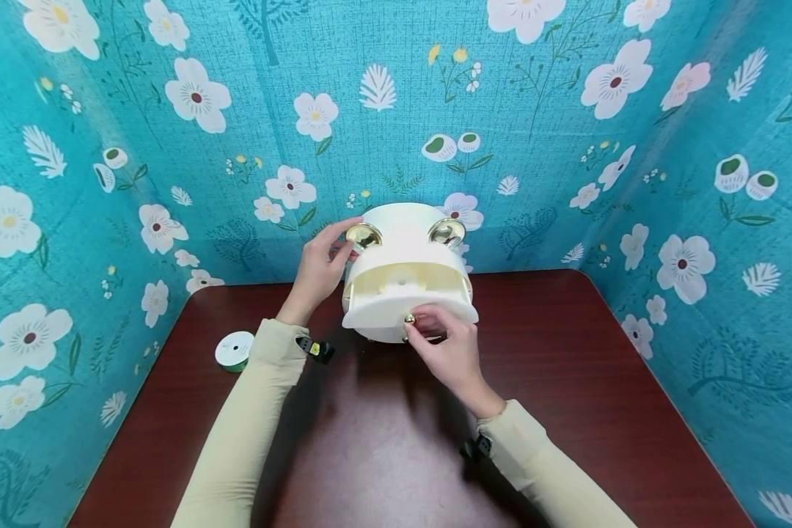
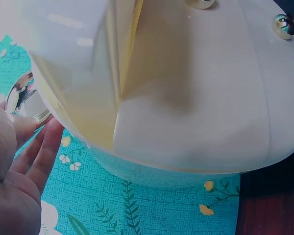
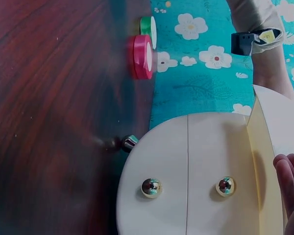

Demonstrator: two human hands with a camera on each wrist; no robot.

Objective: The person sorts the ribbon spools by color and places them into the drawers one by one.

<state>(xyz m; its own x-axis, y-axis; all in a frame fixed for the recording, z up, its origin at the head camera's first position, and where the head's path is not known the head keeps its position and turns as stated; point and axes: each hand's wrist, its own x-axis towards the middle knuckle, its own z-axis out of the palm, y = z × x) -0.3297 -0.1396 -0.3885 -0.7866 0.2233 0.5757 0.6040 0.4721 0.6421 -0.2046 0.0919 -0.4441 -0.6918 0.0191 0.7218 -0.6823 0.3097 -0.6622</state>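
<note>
A white, rounded drawer box (image 1: 402, 224) stands near the back of the table, with a gold dome-shaped piece on each upper side. My left hand (image 1: 320, 268) pinches the left gold dome (image 2: 25, 100) between thumb and fingers. The top drawer (image 1: 372, 312) is pulled out, and part of its pale inside shows. At its front, my right hand (image 1: 452, 348) pinches a small gold knob (image 1: 410, 319) with thumb and forefinger. In the right wrist view, two more gold knobs (image 3: 152, 187) sit on the lower fronts, while the pinched knob is hidden.
A green ribbon spool (image 1: 235, 348) with a white face lies left of the box, beside my left sleeve. The right wrist view also shows a pink ribbon spool (image 3: 142, 57). Flowered blue cloth (image 1: 396, 139) surrounds the dark red table (image 1: 534, 330) at back and sides.
</note>
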